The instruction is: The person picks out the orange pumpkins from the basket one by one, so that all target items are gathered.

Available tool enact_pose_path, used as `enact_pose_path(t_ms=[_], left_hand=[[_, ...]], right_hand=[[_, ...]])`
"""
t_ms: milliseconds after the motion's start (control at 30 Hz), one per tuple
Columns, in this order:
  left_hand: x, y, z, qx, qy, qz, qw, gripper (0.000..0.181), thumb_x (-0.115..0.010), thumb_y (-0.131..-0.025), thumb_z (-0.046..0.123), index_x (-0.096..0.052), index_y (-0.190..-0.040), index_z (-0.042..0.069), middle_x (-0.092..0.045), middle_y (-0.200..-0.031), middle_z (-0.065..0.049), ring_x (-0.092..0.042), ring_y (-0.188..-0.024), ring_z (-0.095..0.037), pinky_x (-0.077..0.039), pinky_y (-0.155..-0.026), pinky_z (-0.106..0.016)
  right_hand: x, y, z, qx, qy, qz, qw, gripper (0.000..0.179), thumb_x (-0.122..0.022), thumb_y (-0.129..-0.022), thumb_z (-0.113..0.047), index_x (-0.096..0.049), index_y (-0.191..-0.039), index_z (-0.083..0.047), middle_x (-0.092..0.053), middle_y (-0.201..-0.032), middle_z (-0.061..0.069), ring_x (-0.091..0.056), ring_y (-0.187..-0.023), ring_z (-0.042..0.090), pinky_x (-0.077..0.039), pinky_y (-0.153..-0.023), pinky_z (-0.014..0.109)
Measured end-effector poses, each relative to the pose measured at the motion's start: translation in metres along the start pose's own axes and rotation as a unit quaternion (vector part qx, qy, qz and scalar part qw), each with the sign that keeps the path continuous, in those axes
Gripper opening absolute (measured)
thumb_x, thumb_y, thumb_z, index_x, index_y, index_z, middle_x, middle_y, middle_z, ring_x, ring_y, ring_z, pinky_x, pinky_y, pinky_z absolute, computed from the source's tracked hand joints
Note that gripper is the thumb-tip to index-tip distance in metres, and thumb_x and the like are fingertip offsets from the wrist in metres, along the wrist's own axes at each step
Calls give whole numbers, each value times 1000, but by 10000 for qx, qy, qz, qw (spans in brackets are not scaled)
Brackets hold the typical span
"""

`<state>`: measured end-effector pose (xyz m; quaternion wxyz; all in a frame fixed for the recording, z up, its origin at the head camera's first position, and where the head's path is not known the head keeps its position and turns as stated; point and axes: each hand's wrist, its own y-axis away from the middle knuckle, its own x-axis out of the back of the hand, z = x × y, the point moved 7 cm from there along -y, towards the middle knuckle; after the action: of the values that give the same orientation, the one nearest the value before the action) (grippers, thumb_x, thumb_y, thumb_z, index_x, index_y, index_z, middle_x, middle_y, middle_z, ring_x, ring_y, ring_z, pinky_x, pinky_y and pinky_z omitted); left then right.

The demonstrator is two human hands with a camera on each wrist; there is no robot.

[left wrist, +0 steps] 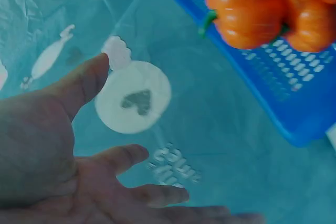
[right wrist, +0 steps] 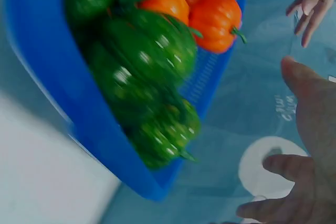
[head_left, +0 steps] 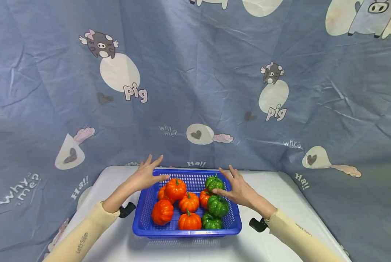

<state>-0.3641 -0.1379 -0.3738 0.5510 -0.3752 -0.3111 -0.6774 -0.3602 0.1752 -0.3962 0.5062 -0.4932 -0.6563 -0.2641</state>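
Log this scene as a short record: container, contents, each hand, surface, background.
Container: blue perforated basket
Contents: orange pumpkins at the left and middle, green pumpkins at the right
Left hand: by the basket's far left corner, fingers spread, holding nothing
Right hand: at the basket's right side, fingers spread, holding nothing; its thumb overlaps the green pumpkins in the head view
Surface: white table, under the basket
Background: blue-grey cloth printed with pigs and words

Left hand (head_left: 146,177), fingers spread, by far left corner of blue basket (head_left: 189,233); right hand (head_left: 237,187), likewise spread, by its right side; both forearms (head_left: 84,233) angle inward.
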Motion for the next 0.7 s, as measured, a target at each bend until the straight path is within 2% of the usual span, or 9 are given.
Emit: enact_pose_path(t_ms=[133,300,400,467,533,600,633,700], left_hand=[[-4,6,-19,37,188,-97,9998,89,-61,-90,50,-17,-154,8,-5,-153,-38,-10,-137,-61,-23,-99,-77],[-13,11,-38,81,419,-155,9990,89,-62,-90,47,-18,-153,3,-9,-150,-42,-16,-135,-62,-26,-98,-77],[-19,12,-49,154,560,-117,9982,90,-62,-90,48,-18,-152,0,-18,-150,-40,-23,-134,-60,-30,-99,-74],[-25,12,-59,277,788,-108,9964,90,-62,-91,46,-17,-152,-3,-24,-148,-39,-34,-130,-57,-41,-96,-66],[-30,13,-69,442,1145,-105,9924,87,-60,-93,42,-16,-151,-6,-29,-145,-40,-45,-123,-54,-53,-85,-56],[-36,14,-78,630,1568,-57,9856,81,-59,-95,34,-16,-150,-8,-37,-138,-41,-57,-111,-50,-59,-71,-47],[-39,15,-84,737,1787,-21,9811,77,-58,-96,28,-17,-149,-10,-42,-134,-41,-63,-102,-46,-59,-65,-43],[-43,15,-93,874,2205,59,9714,68,-55,-96,18,-22,-146,-12,-51,-125,-39,-67,-91,-38,-60,-62,-39]], right_hand=[[-14,7,0,168,-335,-160,9992,84,-67,-82,-57,-40,-147,-12,-32,-149,30,-38,-133,49,-38,-103,63],[-27,13,0,204,-646,-358,9971,82,-70,-83,-51,-46,-139,4,-53,-134,27,-52,-123,40,-43,-103,54],[-34,15,-2,177,-591,-529,9967,82,-69,-83,-51,-48,-133,11,-59,-125,28,-57,-117,39,-46,-99,51],[-39,15,-4,190,-464,-698,9963,79,-69,-84,-50,-51,-128,14,-62,-116,28,-61,-108,37,-50,-94,49],[-44,16,-8,245,-308,-884,9953,70,-68,-85,-48,-57,-119,12,-66,-105,23,-64,-97,31,-53,-85,44],[-48,17,-12,356,-218,-1040,9937,63,-69,-86,-45,-58,-116,10,-65,-97,15,-62,-88,23,-53,-78,41],[-49,17,-14,430,-183,-1091,9929,61,-68,-87,-43,-58,-118,9,-65,-97,14,-61,-87,22,-53,-77,40],[-53,18,-16,511,-231,-1181,9914,60,-69,-88,-39,-55,-124,6,-67,-102,15,-63,-92,23,-53,-82,41]])
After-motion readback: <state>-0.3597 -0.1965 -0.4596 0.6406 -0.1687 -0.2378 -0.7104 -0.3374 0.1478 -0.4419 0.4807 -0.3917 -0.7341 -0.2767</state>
